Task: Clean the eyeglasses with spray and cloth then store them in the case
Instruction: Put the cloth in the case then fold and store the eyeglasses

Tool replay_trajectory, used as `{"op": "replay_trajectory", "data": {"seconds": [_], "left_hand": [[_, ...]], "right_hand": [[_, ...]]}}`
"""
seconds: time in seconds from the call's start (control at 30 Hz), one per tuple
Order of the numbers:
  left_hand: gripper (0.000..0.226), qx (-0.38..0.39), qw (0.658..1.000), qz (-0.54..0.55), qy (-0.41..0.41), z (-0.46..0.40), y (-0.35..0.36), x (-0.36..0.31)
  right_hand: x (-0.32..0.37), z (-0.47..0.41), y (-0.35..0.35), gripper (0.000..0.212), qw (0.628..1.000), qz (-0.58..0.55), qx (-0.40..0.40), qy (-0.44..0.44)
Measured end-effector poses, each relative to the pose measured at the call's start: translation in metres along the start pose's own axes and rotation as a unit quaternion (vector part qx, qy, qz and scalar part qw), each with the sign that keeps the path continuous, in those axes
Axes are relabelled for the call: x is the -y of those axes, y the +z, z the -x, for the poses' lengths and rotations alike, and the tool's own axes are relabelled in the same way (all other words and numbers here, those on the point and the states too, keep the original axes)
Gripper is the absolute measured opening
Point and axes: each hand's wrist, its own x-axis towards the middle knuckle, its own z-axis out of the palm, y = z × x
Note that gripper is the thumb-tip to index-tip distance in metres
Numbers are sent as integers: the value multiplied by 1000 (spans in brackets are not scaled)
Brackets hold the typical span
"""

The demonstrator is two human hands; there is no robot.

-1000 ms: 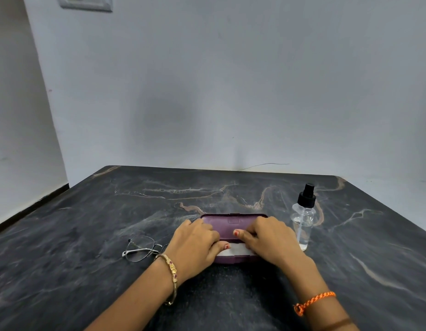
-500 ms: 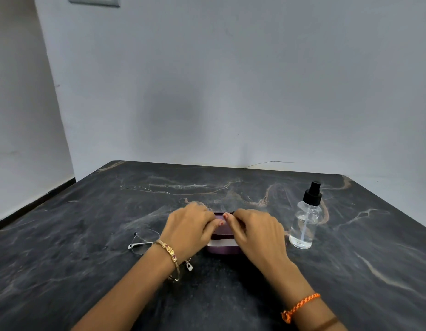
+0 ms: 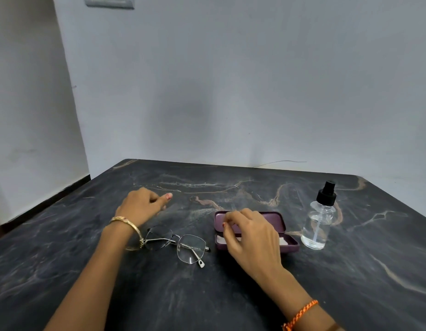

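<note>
The purple glasses case (image 3: 276, 219) lies open on the dark marble table (image 3: 159, 295), lid tipped back, with a white cloth (image 3: 283, 241) inside its tray. My right hand (image 3: 251, 237) hovers over the case with fingers curled, holding nothing that I can see. Thin metal-framed eyeglasses (image 3: 181, 244) rest on the table left of the case. My left hand (image 3: 141, 206) floats above the table beyond the glasses, loosely curled with the thumb out, and empty. A clear spray bottle (image 3: 319, 225) with a black pump stands to the right of the case.
The table meets a white wall at its far edge and a side wall on the left. A switch plate (image 3: 109, 1) sits high on the wall. A thin wire (image 3: 281, 161) runs along the table's back edge.
Both hands were on the shut case; the case now lies open. My left hand has left it and moved left and away, uncovering the eyeglasses. My right hand stays over the case.
</note>
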Motion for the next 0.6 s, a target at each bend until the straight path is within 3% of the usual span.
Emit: {"op": "replay_trajectory", "data": {"seconds": [0.13, 0.27, 0.43, 0.5, 0.6], "left_hand": [[35, 151, 982, 100, -52, 3, -1, 18], [28, 203, 968, 139, -47, 4, -6, 24], [18, 265, 953, 148, -21, 5, -13, 36], [23, 281, 947, 157, -15, 3, -16, 42], [14, 314, 932, 183, 3, 1, -19, 47]], "right_hand": [[5, 4, 3, 18, 997, -27, 61, -35], [11, 6, 6, 37, 986, -17, 142, -92], [18, 11, 9, 31, 989, 23, 43, -141], [21, 12, 9, 32, 989, 17, 41, -144], [22, 14, 10, 36, 985, 38, 61, -157]]}}
